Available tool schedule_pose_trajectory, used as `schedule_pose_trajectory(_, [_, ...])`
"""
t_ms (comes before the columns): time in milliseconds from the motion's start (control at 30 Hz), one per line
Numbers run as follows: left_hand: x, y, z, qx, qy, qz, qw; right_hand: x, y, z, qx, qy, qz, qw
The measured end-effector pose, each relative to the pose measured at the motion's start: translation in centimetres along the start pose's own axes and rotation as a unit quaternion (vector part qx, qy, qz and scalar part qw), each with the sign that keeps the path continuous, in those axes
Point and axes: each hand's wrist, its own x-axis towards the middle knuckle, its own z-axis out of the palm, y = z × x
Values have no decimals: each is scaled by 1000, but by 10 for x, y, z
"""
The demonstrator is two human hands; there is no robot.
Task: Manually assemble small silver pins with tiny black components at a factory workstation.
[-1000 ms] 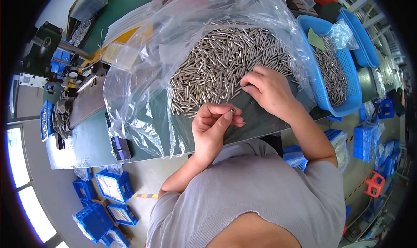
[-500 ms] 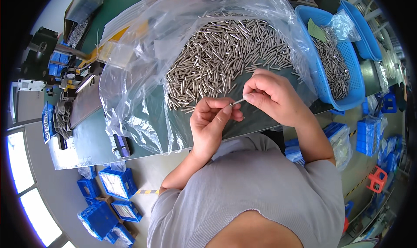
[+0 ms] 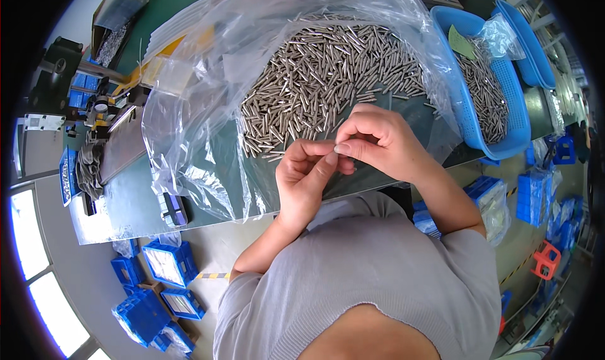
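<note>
My left hand and my right hand meet at the fingertips above the near edge of the bench. Thumb and forefinger of the right are pinched on a thin metal pin, now almost wholly covered by the fingers. The left thumb and forefinger are also pressed together at the same spot; what lies between them is too small and hidden to make out. Just beyond my hands, a broad heap of metal pins lies on clear plastic sheeting.
At the right stands a blue basket with more metal pins and a green slip in it. Another blue basket is beside it. A machine fixture occupies the left. Blue crates sit on the floor.
My right hand has moved left, up against the left fingertips. The pin that showed between the hands is now covered. My left hand has stayed nearly in place.
</note>
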Motion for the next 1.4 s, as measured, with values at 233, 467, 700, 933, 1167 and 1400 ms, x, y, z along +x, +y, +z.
schedule_pose_trajectory(233, [-2,1,1,-21,21,-10,1000,-6,3,-3,24,101,10,995])
schedule_pose_trajectory(467, [-2,-1,-3,-54,-11,8,998,3,17,-31,402,53,191,894])
schedule_pose_trajectory(700, [-1,0,-3,-59,-1,-2,998,8,17,-8,-277,26,8,961])
schedule_pose_trajectory(933, [0,1,-2,-53,8,7,999,2,14,-14,-125,47,22,991])
schedule_pose_trajectory(1167, [0,1,0,-38,11,1,999,-1,-9,-17,23,31,45,998])
schedule_pose_trajectory(1400, [-2,0,-1,-33,3,0,999,-1,-6,-12,10,33,24,999])
